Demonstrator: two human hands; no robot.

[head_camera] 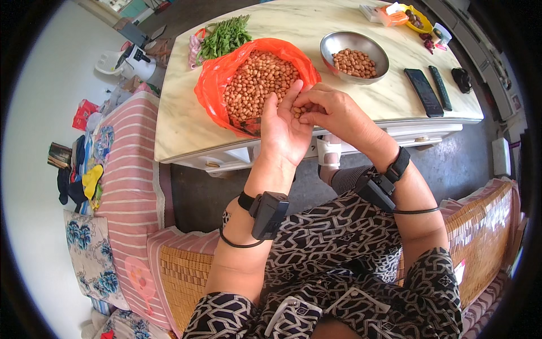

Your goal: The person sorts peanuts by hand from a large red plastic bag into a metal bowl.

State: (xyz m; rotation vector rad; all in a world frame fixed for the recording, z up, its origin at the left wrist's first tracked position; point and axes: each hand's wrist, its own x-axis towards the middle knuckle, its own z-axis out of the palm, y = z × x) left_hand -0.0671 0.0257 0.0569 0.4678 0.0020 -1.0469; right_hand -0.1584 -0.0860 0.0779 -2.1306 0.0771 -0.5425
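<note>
My left hand (pixel 284 129) is palm up at the near edge of a red plastic bag (pixel 208 87), cupping a few shelled peanuts (pixel 299 111) with reddish skins. Over that palm, my right hand (pixel 336 106) bends down, its thumb and fingertips closed around the same peanuts. Its curled fingers hide part of what lies there. The bag stands wide open, full of shelled peanuts (pixel 260 82). To its right, a steel bowl (pixel 331 42) holds a smaller heap of peanuts (pixel 355 63) on its bottom.
Leafy greens (pixel 226 36) lie behind the bag on the marble-patterned table (pixel 182 123). Toward the right are a smartphone (pixel 423 92), a dark slim object (pixel 440 88) and a black coiled item (pixel 461 80). A yellow dish (pixel 417 19) sits at the far right corner.
</note>
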